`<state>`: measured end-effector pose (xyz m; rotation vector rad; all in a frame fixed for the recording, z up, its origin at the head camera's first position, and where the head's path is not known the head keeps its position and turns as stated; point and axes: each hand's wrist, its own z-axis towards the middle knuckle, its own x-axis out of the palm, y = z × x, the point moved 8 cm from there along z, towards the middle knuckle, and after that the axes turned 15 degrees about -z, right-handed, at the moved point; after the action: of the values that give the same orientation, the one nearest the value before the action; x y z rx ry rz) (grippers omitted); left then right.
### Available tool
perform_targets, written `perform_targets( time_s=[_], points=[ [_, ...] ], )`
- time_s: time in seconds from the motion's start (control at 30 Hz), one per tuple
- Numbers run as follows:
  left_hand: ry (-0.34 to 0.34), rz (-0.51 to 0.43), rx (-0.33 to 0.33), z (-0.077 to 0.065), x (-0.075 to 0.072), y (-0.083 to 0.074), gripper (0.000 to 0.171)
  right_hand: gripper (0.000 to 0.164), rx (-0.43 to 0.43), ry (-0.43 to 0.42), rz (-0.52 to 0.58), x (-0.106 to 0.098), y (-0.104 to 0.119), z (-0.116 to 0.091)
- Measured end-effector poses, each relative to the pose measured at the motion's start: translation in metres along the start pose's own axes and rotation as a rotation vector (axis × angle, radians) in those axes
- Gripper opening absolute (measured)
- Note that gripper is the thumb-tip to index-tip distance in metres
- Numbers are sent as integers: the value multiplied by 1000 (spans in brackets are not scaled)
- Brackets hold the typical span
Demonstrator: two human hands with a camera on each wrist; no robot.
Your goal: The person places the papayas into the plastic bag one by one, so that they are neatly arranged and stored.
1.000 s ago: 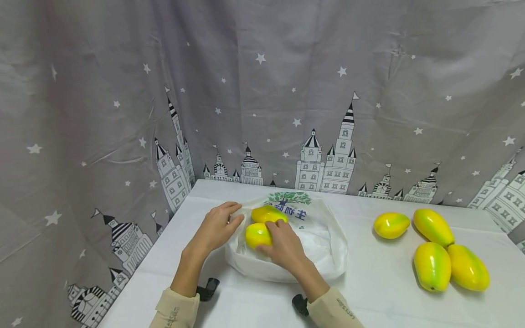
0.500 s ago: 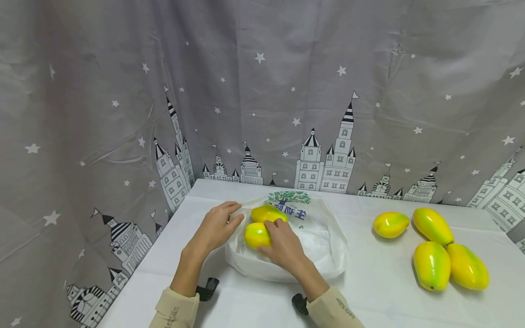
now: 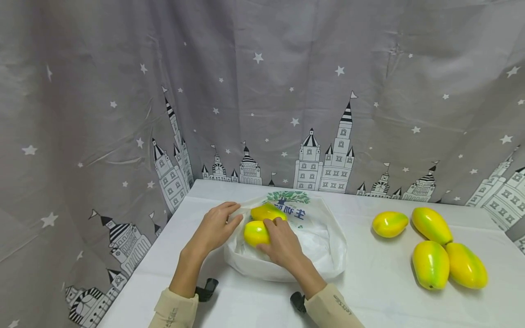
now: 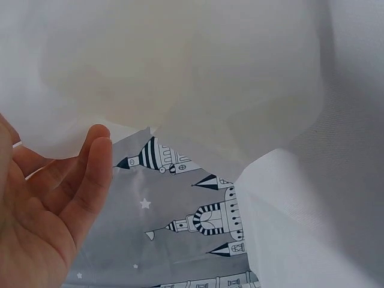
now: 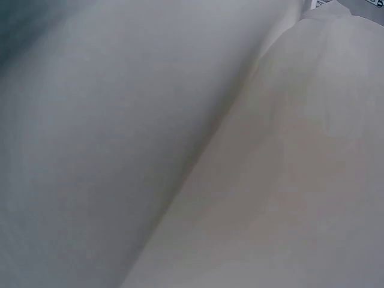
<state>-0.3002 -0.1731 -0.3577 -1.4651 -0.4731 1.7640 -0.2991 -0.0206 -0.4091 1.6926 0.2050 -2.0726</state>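
Note:
My right hand (image 3: 283,243) grips a glossy yellow papaya (image 3: 256,233) inside an open white plastic bag (image 3: 287,273). Just behind it in the bag lies a second papaya (image 3: 266,211), yellow with green. At the bag's left rim, my left hand (image 3: 214,228) holds the edge, the thumb tip over the rim. The left wrist view shows the left hand's fingers (image 4: 96,180) at the lower edge of the thin bag. White bag material fills most of the right wrist view; the right hand is hidden there.
To the right on the white tablecloth (image 3: 369,282) lie several more papayas (image 3: 430,265). A grey curtain (image 3: 262,114) with stars and castles hangs behind the table and along its left side. Green tree print (image 3: 289,197) marks the bag's far side.

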Motion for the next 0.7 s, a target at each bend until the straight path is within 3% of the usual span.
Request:
perform_targets(
  time_s=[0.7],
  points=[
    [9, -6, -14, 0, 1, 2, 42, 62, -82, -63, 22, -18, -1, -15]
  ],
)
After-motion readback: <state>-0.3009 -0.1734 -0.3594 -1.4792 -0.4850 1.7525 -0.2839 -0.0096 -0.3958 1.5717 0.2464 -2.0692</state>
